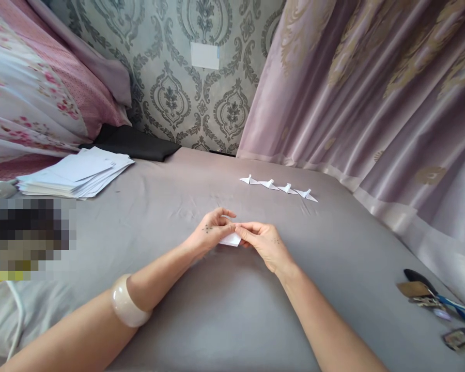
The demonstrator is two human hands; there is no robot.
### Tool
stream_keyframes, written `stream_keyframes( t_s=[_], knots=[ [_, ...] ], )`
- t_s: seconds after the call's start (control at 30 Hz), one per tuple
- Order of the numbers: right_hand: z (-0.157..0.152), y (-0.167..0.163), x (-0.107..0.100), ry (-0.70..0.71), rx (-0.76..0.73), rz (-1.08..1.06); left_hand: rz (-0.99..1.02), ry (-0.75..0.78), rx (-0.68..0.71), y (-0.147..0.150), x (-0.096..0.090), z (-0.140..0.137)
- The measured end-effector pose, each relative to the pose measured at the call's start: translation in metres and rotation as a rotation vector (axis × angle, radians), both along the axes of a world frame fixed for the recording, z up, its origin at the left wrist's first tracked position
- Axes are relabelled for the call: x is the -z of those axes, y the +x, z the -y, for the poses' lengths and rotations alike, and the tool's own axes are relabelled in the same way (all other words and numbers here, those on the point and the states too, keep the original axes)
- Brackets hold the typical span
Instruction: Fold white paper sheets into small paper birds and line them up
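A small folded piece of white paper [230,239] is held between my two hands, just above the grey sheet. My left hand [213,230] pinches its upper left part with thumb and fingers. At its upper right edge, the thumb and fingertips of my right hand [264,242] close on the same paper. The thumbs nearly meet, and the fingers hide much of the folds. Beyond my hands, a row of several folded white paper figures [288,189] with pointed ends lies on the sheet.
A stack of white paper sheets [75,175] lies at the left, beside a black folded cloth [135,142]. Keys with a tan tag [414,290] and a blue strap [459,308] rest at the right edge. Curtains [333,93] hang along the right; a white cable [17,320] runs at lower left.
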State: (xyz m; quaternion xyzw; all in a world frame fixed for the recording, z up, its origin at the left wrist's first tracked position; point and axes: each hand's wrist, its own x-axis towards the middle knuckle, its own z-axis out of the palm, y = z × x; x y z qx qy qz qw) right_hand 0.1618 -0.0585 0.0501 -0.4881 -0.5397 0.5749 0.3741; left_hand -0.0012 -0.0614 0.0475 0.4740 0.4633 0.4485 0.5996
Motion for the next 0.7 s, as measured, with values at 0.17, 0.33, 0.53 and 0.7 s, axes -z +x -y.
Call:
stream_keyframes(
  t_s=[0.17,0.33,0.53,0.7],
  knots=[
    [-0.003,0.004,0.002,-0.085,0.021,-0.013,0.068,-0.047,-0.043,-0.003,0.004,-0.006],
    [-0.006,-0.003,0.006,-0.190,0.226,-0.273,0.191,-0.051,-0.105,-0.003,0.010,-0.009],
    [0.003,-0.016,0.007,-0.266,0.254,-0.465,0.145,-0.018,-0.057,0.009,0.007,0.001],
    [0.007,-0.011,0.006,-0.178,0.120,-0.268,0.049,0.090,-0.076,0.007,-0.004,0.006]
  ],
)
